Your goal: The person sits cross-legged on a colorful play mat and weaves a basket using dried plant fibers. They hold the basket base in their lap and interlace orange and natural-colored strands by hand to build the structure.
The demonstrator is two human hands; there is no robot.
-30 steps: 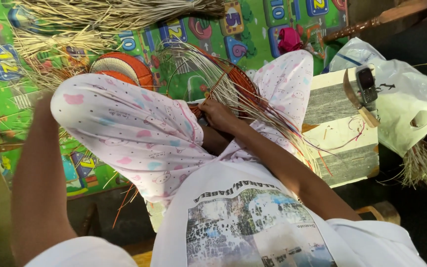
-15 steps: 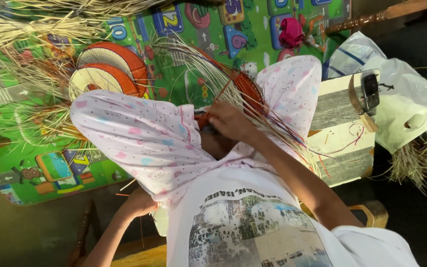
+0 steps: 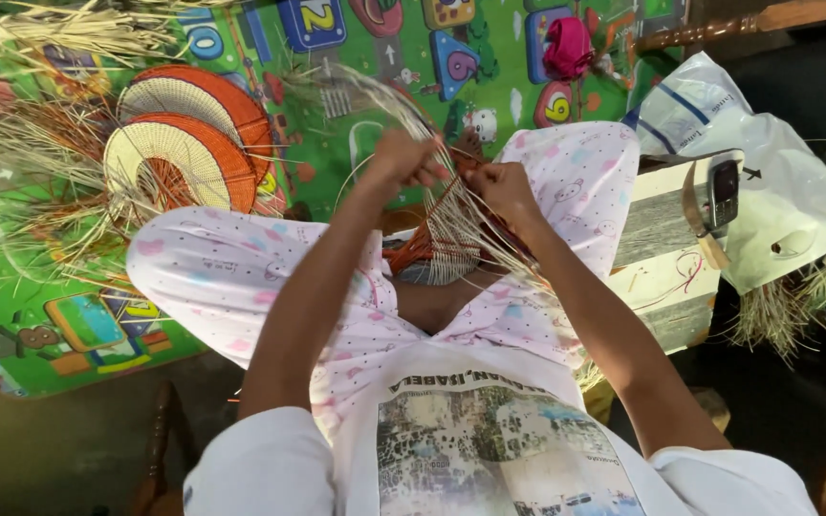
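A crumpled white plastic bag with blue stripes (image 3: pixel 719 115) lies at the upper right, past a pale wooden block (image 3: pixel 666 248) that bears a small dark mobile phone (image 3: pixel 723 194) and a tan strap (image 3: pixel 700 220). The green foam play mat (image 3: pixel 356 143) under everything is printed with coloured number tiles and cartoon figures; a bright pink cloth bundle (image 3: pixel 567 48) sits on its far edge. On the mat to the left rest two finished round woven fans of cream straw rimmed in orange (image 3: pixel 184 143), overlapping one another, amid heaps of loose pale dry straw (image 3: pixel 31 143).

The lower part of the work is hidden behind the knees in pink-patterned white trousers (image 3: pixel 241 287), and the printed white shirt (image 3: pixel 489 449) blocks the lap. More straw at the right edge is cut off by the frame, and what lies in the dark beyond the block cannot be made out.

The half-woven piece of orange and pale straw strands (image 3: pixel 446 234) stands between the knees, in front of the chest, its orange base fanning upward into long, loose, pale strands that curve up and to the left. The left hand (image 3: pixel 403 161) is closed tightly around a bunch of those strands near their top. The right hand (image 3: pixel 501 186), just beside it, pinches a few strands between fingers and thumb.
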